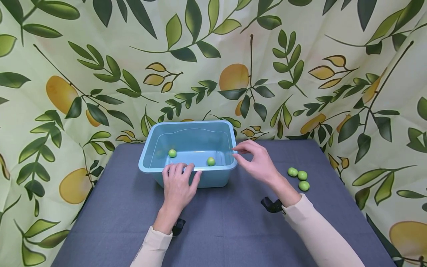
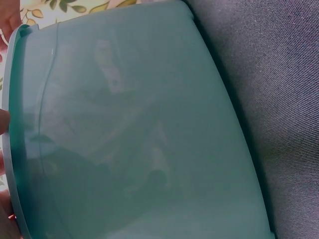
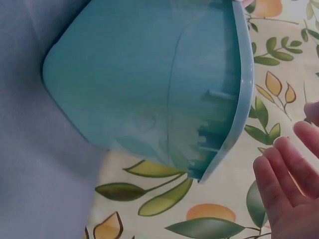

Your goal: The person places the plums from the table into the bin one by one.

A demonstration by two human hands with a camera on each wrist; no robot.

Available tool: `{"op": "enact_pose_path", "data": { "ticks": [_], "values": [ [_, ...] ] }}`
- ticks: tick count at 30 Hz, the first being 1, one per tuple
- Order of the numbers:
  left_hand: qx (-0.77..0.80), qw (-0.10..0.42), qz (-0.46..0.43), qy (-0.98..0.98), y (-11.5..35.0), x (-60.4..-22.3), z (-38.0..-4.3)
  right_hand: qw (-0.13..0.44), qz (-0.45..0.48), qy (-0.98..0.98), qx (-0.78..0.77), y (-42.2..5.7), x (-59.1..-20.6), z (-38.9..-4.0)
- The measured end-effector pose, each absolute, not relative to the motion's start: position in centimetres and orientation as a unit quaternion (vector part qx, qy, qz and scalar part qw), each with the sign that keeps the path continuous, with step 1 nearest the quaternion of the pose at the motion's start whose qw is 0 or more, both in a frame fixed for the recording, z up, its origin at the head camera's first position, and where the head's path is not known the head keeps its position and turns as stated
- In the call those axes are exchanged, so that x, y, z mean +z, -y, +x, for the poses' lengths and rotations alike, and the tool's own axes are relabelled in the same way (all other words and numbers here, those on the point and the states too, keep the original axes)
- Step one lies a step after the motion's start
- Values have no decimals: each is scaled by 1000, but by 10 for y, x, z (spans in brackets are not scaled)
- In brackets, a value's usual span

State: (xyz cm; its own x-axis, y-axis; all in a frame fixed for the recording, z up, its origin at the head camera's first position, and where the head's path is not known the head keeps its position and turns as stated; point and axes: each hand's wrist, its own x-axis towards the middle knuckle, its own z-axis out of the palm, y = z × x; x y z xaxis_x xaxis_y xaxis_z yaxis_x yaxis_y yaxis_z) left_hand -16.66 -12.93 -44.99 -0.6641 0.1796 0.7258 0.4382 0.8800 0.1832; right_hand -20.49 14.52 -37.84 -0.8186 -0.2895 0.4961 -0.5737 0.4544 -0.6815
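Observation:
A light blue plastic tub (image 1: 193, 178) stands on the cloth-covered table, with one lime (image 1: 172, 153) at its inner left and another lime (image 1: 211, 161) at its inner right. My left hand (image 1: 178, 185) is at the tub's front rim, fingers loosely bent over the edge and holding nothing. In the left wrist view, fingertips (image 2: 4, 122) meet the rim. Beside the right rim is my right hand (image 1: 257, 161), its fingers and thumb apart with nothing between them. The right wrist view shows its extended fingers (image 3: 284, 174) clear of the tub wall.
Three limes lie in a cluster on the table right of my right forearm, one of them the nearest lime (image 1: 304, 185). Dark grey-blue cloth (image 1: 220, 230) covers the table. A leaf-and-fruit patterned curtain (image 1: 207, 66) hangs behind the tub and along both sides.

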Motion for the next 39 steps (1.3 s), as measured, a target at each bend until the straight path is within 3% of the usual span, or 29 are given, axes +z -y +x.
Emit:
{"op": "enact_pose_path", "data": {
  "ticks": [29,39],
  "values": [
    [-179,381,-176,890,129,-450,-168,162,209,913,310,-200,-395,-212],
    [-179,374,-173,893,130,-449,-167,140,172,936,274,-227,-405,-214]
  ]
}}
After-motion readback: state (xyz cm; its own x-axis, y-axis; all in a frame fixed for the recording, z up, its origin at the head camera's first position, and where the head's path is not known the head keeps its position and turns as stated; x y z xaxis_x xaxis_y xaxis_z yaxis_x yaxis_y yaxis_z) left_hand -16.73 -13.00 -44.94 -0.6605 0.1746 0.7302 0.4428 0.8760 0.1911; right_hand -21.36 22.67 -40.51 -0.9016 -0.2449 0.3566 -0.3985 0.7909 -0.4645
